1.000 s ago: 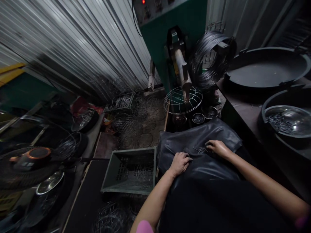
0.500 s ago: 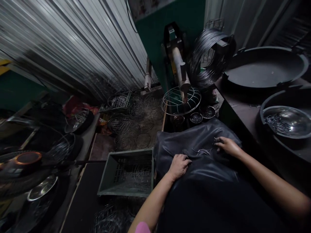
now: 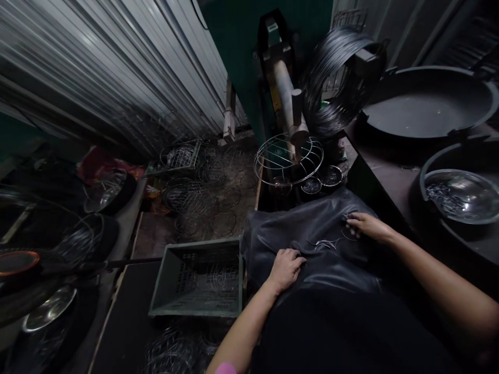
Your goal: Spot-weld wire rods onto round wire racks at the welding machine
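Observation:
Dark cloth [image 3: 273, 234] covers my lap. My left hand [image 3: 286, 267] rests on it with the fingers curled; whatever may be under them is hidden. To its right lies a small bunch of thin curved wires [image 3: 325, 244]. My right hand [image 3: 356, 224], at the cloth's right side, pinches a thin curved wire [image 3: 345, 235] between thumb and fingers. Beyond the cloth, a round wire rack [image 3: 273, 182] sits under the tip of a machine's thick metal arm [image 3: 286, 93].
A green plastic crate [image 3: 156, 291] with wire pieces stands at the left. Wire rings [image 3: 224, 223] lie on the floor behind it. A large wire coil [image 3: 317, 83] hangs beside the machine. Wide dark pans [image 3: 421, 117] and a metal bowl of small pieces [image 3: 471, 195] stand at the right.
The view has shifted slightly. My right hand has turned a little, and a curved wire now shows below its fingers. My left hand stays on the cloth.

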`<move>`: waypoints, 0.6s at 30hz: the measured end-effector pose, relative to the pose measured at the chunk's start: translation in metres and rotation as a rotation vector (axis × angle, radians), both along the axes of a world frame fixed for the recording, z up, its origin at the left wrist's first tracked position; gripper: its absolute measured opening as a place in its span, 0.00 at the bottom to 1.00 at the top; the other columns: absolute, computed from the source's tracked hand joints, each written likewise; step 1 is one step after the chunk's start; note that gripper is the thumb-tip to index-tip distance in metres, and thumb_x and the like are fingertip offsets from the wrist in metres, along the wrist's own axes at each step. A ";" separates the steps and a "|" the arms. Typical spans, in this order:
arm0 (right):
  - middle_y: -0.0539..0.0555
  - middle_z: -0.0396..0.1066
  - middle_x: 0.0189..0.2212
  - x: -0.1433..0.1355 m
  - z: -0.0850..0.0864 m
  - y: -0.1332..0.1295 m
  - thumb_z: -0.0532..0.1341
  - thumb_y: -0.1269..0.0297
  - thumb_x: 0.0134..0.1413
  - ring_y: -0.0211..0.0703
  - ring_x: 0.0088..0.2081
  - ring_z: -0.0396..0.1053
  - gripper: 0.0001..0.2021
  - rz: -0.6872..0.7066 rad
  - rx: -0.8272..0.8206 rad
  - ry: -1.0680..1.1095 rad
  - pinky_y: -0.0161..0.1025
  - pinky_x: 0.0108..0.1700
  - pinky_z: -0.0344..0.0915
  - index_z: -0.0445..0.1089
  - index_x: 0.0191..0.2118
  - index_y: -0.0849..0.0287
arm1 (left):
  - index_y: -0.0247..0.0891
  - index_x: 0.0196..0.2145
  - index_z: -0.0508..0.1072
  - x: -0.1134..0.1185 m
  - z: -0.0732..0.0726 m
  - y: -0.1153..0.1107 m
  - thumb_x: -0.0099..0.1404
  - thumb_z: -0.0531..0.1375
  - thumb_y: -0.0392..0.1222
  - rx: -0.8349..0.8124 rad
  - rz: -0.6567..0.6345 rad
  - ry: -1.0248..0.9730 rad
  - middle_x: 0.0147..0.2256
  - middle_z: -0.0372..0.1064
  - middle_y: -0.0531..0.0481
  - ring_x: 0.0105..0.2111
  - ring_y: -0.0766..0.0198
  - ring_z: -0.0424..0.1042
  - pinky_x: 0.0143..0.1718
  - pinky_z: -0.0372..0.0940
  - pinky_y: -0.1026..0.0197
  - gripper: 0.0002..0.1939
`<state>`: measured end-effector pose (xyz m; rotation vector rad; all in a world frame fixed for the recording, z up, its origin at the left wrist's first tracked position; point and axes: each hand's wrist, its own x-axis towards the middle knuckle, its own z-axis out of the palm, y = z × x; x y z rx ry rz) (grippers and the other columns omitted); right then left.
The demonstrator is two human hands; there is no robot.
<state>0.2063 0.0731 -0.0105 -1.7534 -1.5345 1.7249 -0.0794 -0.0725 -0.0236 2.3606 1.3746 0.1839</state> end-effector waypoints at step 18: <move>0.52 0.68 0.24 0.010 0.027 -0.011 0.58 0.59 0.48 0.34 0.21 0.64 0.08 -0.019 -0.006 0.070 0.30 0.18 0.61 0.65 0.29 0.60 | 0.43 0.46 0.69 0.002 -0.007 -0.003 0.59 0.56 0.37 -0.019 0.021 -0.038 0.44 0.67 0.47 0.45 0.58 0.64 0.43 0.58 0.53 0.16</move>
